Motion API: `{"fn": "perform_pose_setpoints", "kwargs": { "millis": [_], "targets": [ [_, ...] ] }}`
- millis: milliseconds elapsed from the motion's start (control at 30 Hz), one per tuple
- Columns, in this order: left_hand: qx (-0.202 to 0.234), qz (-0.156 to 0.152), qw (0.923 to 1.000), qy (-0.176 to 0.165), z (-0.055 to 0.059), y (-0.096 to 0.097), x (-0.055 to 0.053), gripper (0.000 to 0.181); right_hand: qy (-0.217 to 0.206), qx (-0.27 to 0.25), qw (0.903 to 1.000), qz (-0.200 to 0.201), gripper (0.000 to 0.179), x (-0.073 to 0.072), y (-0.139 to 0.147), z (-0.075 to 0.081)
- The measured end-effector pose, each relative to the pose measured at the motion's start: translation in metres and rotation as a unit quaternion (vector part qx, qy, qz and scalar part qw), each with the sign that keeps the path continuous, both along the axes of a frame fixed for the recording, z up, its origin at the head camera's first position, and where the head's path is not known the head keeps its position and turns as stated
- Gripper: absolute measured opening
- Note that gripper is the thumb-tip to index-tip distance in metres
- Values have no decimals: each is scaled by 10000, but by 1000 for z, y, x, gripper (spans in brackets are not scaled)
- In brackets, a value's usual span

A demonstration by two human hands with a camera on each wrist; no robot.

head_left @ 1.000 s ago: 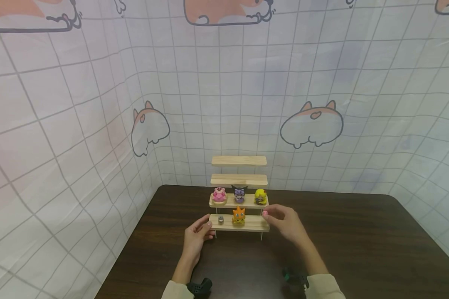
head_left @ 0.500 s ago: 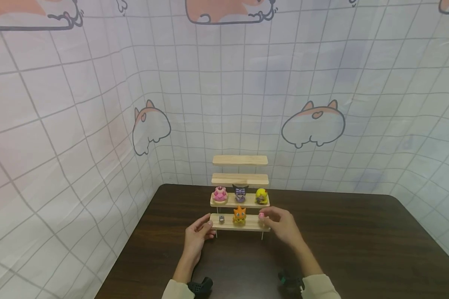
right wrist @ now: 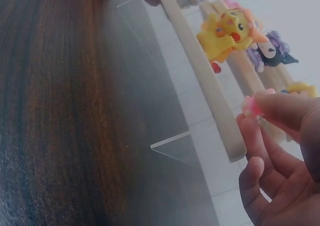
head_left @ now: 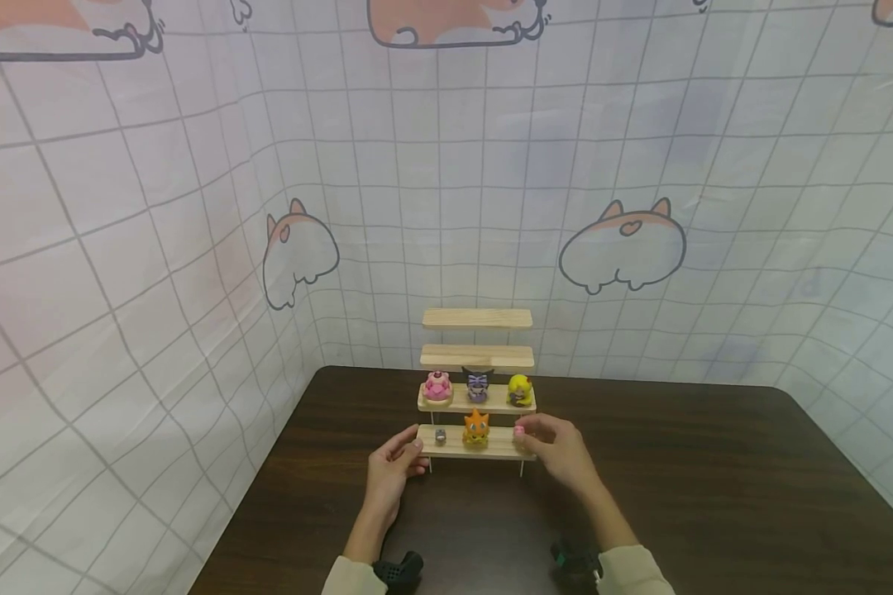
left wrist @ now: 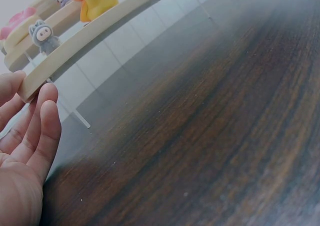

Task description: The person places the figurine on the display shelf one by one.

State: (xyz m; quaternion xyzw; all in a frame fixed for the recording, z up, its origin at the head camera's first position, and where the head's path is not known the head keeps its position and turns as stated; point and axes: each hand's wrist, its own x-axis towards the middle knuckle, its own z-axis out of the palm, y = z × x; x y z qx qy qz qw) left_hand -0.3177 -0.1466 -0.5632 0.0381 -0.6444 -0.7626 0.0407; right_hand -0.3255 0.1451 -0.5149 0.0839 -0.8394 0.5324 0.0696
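A tiered wooden display stand (head_left: 454,451) stands on the dark table. Its left end on the lowest step is pinched between the thumb and fingers of my left hand (head_left: 389,473). My right hand (head_left: 563,453) pinches a small pink figurine (head_left: 519,430) at the right end of that step; whether it touches the wood I cannot tell. On the same step are a small grey figurine (left wrist: 44,37) at the left and a yellow figurine with an orange top (head_left: 476,430) in the middle. Fingers hide most of the pink figurine in the right wrist view.
One step up sit a pink figurine on a round base (head_left: 437,387), a purple and black figurine (head_left: 478,387) and a yellow-haired figurine (head_left: 519,390). Two higher shelves (head_left: 478,317) rise behind. A patterned cloth (head_left: 491,182) hangs at the back and sides of the table (head_left: 714,471).
My right hand has moved slightly left and down, bringing the pink figurine from beside the stand's right end to over the lowest step. The left hand keeps its grip on the stand.
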Motion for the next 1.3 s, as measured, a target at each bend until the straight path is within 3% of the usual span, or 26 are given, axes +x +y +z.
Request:
{"fn": "perform_pose_setpoints", "kwargs": {
  "millis": [1300],
  "targets": [
    [-64, 16, 10000, 14, 0, 0, 1, 46, -255, 263, 9988, -328, 17, 2, -8, -1]
  ]
}}
